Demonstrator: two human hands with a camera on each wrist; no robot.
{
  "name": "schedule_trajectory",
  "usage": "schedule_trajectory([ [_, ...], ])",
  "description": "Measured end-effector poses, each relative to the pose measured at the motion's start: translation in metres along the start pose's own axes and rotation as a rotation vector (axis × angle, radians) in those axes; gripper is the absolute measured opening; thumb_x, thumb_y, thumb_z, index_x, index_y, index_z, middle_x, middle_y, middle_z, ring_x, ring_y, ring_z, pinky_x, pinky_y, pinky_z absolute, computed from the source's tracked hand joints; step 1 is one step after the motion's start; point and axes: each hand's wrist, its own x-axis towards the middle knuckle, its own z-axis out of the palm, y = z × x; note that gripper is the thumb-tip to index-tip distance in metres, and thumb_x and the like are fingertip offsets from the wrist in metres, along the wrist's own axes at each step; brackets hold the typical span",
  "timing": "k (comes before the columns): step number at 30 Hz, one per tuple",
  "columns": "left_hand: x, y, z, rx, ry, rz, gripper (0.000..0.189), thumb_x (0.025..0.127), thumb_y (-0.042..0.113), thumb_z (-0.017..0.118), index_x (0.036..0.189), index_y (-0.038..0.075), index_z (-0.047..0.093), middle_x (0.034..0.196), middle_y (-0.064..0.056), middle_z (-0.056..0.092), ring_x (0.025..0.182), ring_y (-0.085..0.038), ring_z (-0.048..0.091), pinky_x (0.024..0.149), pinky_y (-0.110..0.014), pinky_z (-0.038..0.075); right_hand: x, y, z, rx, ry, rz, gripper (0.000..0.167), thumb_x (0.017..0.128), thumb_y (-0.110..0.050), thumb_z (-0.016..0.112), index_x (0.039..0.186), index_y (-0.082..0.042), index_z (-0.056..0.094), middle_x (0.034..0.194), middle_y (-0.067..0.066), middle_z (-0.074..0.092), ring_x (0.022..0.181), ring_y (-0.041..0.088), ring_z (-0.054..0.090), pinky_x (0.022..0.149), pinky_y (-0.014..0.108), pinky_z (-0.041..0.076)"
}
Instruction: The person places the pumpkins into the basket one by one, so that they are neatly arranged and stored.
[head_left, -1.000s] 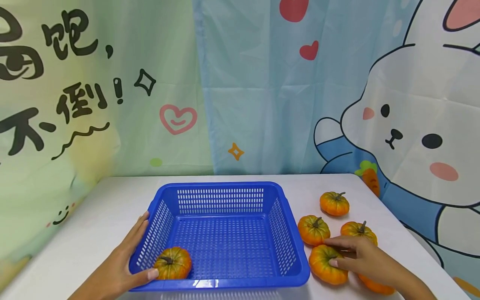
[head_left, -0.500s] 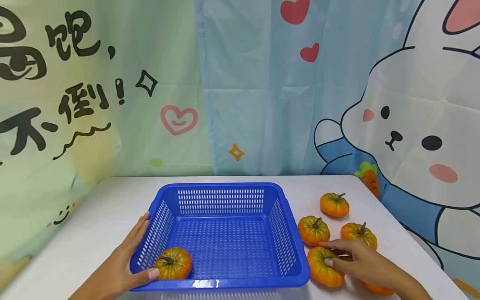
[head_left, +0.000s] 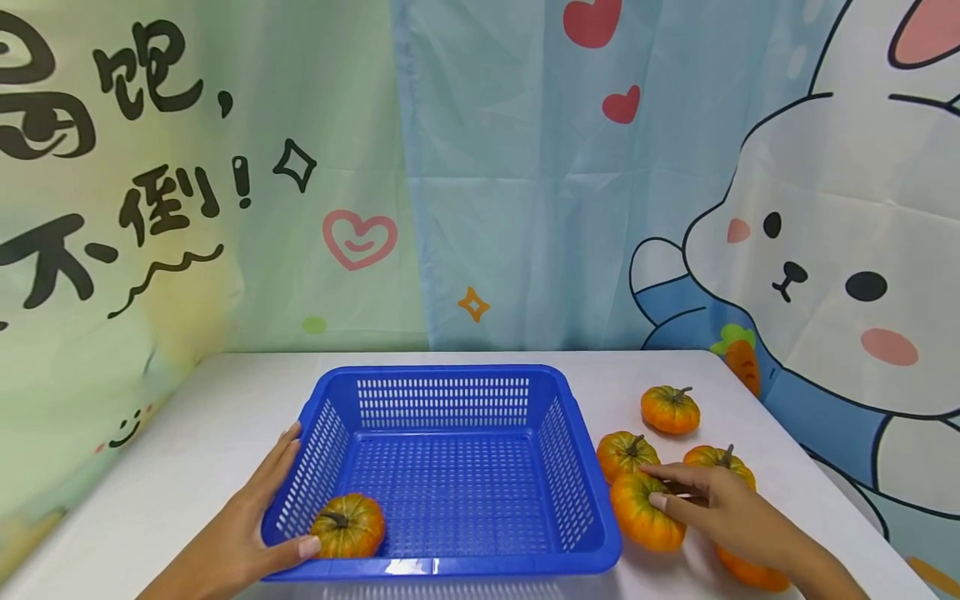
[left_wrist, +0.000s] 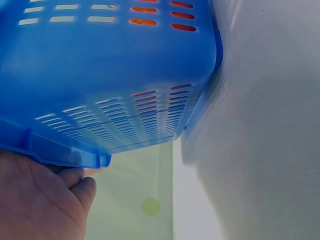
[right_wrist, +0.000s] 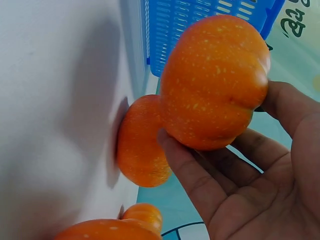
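Pumpkin (right_wrist: 215, 82) above table (right_wrist: 50, 95), in the pinch of right thumb (head_left: 663, 502) and half-curled fingers (head_left: 678, 475)

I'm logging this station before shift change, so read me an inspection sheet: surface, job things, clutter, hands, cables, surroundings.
Surface: white table, no spill seen.
Job's things: blue basket holding one pumpkin; four pumpkins on the table to its right.
Clutter: nothing seen.
Hands: left hand holds the basket's left side; right hand grips a sixth pumpkin, lifted off the table.
Cables: nothing seen.
Surroundings: printed curtain with cartoon rabbit.
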Motion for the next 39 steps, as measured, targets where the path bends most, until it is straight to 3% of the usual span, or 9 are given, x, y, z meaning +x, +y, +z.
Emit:
schedule_trajectory([
  [14,0.001,0.0,0.001,-0.01,-0.008,-0.013,0.102,0.081,0.038,0.071,0.158,0.014,0.009,0.163,-0.002,0.0,0.142,-0.048,0.011,0.095,-0.076,0.023,0.004,-0.016,-0.005,-0.014,0.116,0.007,0.051,0.094,-0.031,0.065,0.134,-0.001,0.058,0.132,0.022,0.056,0.111,0.036,0.06,0.081,0.037,0.055],
  [21,0.001,0.001,0.001,-0.007,-0.01,-0.024,0.102,0.081,0.04,0.071,0.158,0.013,0.009,0.163,-0.002,0.0,0.142,-0.048,0.012,0.095,-0.075,0.023,0.003,-0.024,-0.011,0.032,0.142,0.057,0.054,0.094,-0.033,0.065,0.138,-0.005,0.055,0.132,0.024,0.055,0.091,0.029,0.063,0.068,0.034,0.057],
  [26,0.0,0.001,0.0,-0.003,-0.006,-0.01,0.103,0.08,0.039,0.071,0.158,0.014,0.009,0.163,-0.003,0.0,0.142,-0.048,0.012,0.094,-0.076,0.023,0.002,-0.028,-0.013,0.008,0.185,0.01,0.053,0.095,-0.03,0.064,0.137,0.0,0.054,0.129,0.024,0.058,0.092,0.028,0.064,0.071,0.032,0.057],
  [29,0.0,0.0,0.0,0.0,0.0,0.0,0.103,0.08,0.037,0.072,0.158,0.013,0.009,0.163,-0.005,0.001,0.142,-0.048,0.012,0.094,-0.076,0.024,0.003,-0.031,-0.014,-0.014,0.209,-0.031,0.05,0.096,-0.027,0.063,0.135,0.002,0.055,0.129,0.026,0.057,0.102,0.034,0.064,0.073,0.033,0.057],
  [39,0.001,0.001,0.0,0.011,-0.007,-0.015,0.103,0.08,0.038,0.071,0.158,0.012,0.009,0.163,-0.006,0.001,0.142,-0.048,0.013,0.095,-0.075,0.024,0.007,-0.049,-0.014,-0.018,0.238,-0.118,0.048,0.095,-0.028,0.063,0.135,-0.001,0.057,0.132,0.023,0.056,0.111,0.042,0.059,0.074,0.034,0.057],
])
